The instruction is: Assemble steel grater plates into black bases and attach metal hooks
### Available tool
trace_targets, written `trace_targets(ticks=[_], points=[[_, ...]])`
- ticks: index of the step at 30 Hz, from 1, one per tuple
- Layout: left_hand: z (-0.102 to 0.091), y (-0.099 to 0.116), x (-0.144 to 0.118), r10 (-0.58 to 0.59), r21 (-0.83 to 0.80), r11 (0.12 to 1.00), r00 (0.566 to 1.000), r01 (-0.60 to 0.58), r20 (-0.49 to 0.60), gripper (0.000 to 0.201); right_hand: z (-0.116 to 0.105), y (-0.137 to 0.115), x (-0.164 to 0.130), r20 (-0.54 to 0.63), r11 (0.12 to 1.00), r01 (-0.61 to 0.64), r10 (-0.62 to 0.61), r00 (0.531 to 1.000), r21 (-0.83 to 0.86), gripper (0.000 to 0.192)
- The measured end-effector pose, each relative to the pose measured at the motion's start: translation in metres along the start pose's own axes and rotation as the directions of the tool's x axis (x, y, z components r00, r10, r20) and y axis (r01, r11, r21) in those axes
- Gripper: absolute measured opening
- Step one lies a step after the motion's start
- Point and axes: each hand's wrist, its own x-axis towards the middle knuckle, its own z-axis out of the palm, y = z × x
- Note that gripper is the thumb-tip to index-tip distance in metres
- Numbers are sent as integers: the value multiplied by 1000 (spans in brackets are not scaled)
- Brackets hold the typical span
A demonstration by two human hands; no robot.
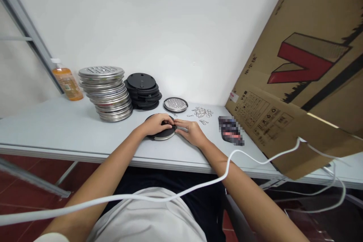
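cardboard box (306, 83): leaning large over the right end, well right of the black disc in hand.
table (56, 128): pale top carrying everything below.
metal stack (106, 92): tall, slightly slumped pile of perforated steel discs, behind and left of the black disc in hand; looks like stock waiting.
black stack (143, 90): lower pile of black discs, just right of the metal stack, directly behind the black disc in hand.
orange bottle (66, 81): far left, beyond the metal stack.
black disc in hand (162, 131): flat on the table near its front edge, metal rim showing underneath, so black and steel parts seem already joined.
lone steel disc (176, 104): lying flat, just behind and right of the black disc in hand.
clips (202, 112): loose scatter of small wire pieces, right of the lone steel disc.
left hand (156, 123): pressed down on top of the black disc in hand, fingers curled over it.
right hand (190, 130): pinched narrow on a small metal piece (181, 128) at the disc's right edge.
progress: one unit mid-assembly, fastening apparently in hand; no finished pile to tell apart, both stacks still high, so most looks left.
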Motion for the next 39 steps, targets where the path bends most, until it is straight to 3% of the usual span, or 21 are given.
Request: trace_targets(ticks=[8,14,20,25,31,39], points=[[1,3,-1,-23,-22,1000,1000,22,-8,19,1,5,0,-56,997,68,-70,996,-33,19],[1,4,0,-34,-26,999,999,33,-17,19,0,6,0,-137,999,-49,50,989,6,15],[0,4,-1,-24,-5,1000,1000,24,-16,20,0,7,0,-24,942,-170,185,982,291,30],[1,3,-1,-21,-3,1000,1000,21,-15,20,0,7,3,-13,930,-169,183,983,328,27],[2,-2,2,-42,-15,999,999,41,-16,25,3,12,9,4,843,-294,328,945,450,38],[4,-6,3,-46,-22,999,999,45,-23,28,2,11,12,19,820,-331,365,931,466,45]])
